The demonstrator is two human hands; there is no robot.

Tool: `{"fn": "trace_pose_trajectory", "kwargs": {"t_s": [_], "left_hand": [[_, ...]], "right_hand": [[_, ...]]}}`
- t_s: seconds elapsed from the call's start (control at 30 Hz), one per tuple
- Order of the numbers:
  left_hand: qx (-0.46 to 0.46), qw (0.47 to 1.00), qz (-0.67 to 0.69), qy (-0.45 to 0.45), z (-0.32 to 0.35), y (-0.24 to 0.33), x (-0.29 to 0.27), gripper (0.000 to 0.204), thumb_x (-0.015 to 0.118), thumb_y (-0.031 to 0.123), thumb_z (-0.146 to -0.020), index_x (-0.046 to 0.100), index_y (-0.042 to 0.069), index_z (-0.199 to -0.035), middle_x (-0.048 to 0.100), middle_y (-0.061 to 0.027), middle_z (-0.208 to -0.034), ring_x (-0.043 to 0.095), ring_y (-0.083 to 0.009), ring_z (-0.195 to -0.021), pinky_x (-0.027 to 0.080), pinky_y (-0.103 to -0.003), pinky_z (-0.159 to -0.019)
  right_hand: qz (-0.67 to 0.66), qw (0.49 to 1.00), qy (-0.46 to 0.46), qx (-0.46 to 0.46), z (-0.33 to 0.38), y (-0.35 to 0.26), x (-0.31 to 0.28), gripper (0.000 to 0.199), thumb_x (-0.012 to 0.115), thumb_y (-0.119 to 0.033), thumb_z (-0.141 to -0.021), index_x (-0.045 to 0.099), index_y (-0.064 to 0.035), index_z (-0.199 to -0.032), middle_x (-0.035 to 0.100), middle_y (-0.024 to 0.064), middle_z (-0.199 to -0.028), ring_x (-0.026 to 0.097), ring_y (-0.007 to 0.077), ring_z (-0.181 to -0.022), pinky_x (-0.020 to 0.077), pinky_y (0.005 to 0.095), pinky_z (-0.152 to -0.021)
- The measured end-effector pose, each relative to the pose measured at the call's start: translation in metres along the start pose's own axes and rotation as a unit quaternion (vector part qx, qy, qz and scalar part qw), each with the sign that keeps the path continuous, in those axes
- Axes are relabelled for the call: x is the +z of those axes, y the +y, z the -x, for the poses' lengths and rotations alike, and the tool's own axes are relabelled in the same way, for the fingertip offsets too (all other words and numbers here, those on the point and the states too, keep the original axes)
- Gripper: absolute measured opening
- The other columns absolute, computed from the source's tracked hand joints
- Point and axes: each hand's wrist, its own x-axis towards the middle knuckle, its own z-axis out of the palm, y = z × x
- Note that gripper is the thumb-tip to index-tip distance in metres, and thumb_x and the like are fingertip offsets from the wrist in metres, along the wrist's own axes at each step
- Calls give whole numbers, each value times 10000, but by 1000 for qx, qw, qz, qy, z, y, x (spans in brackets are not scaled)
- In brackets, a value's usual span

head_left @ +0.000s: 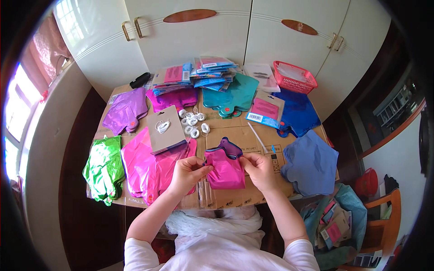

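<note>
Both my hands hold a folded bundle of foil balloons (225, 174), bright pink outside with purple and dark blue layers showing at its top. My left hand (186, 173) pinches its left edge between thumb and fingers. On the opposite edge, my right hand (258, 170) grips it the same way. Left of the bundle lie flat pink foil balloons (144, 169), partly under a grey-brown card package (168, 133) with a white string coil (162, 126) on top. Several more white string coils (193, 119) sit beyond the bundle. A thin white stick (257, 137) lies to its right.
Flat foil balloons in green (105, 169), lilac (126, 110), teal (233, 92), dark blue (300, 113) and grey-blue (311, 162) ring the cardboard-covered table (212, 197). Stacked packages (212, 74) and a red basket (296, 77) stand at the back. A bag of packages (352, 205) rests on a chair (384, 226).
</note>
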Motion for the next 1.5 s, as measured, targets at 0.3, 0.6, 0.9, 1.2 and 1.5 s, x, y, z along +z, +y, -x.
{"fn": "trace_pose_trajectory", "kwargs": {"t_s": [0.3, 0.6, 0.9, 1.2, 1.5], "left_hand": [[15, 998, -59, -7, -10, -17, -3, 174, 737, 27, -793, 585, 22, -709, 546, 64, -658, 456, 1, -578, 363, -184, -490], [-105, 962, -247, -58, -29, -15, 9, 170, 741, 136, -779, 657, -9, -804, 641, -43, -663, 591, -73, -577, 475, -244, -520], [-55, 918, -385, -74, -46, -7, 13, 260, 760, 199, -714, 689, -8, -855, 679, -141, -747, 677, -226, -686, 526, -319, -645], [205, 847, -477, -118, -33, -22, 4, 83, 689, 72, -726, 670, 19, -786, 608, -93, -744, 628, -237, -660, 506, -343, -604], [382, 606, -648, -259, -16, -9, 10, 118, 591, 89, -689, 594, 64, -804, 522, -39, -847, 570, -189, -833, 525, -278, -641]], "right_hand": [[96, 992, 21, -77, 3, -4, 8, 103, 627, -37, -879, 653, 12, -965, 659, 51, -896, 593, 53, -817, 480, 204, -685], [240, 971, 12, 4, -17, 17, -14, 106, 693, -97, -830, 653, 1, -830, 659, 8, -693, 590, 39, -633, 445, 212, -561], [257, 965, -15, 39, -26, 9, -19, 123, 682, -114, -805, 642, -18, -871, 691, 89, -751, 674, 166, -688, 497, 285, -618], [340, 936, -43, -80, -33, 22, -26, 118, 627, -54, -761, 680, -42, -866, 667, 110, -816, 657, 257, -740, 504, 336, -658], [413, 888, -62, -193, -29, 21, -30, 160, 625, 31, -707, 640, -31, -854, 642, 101, -867, 629, 282, -841, 500, 356, -730]]}}
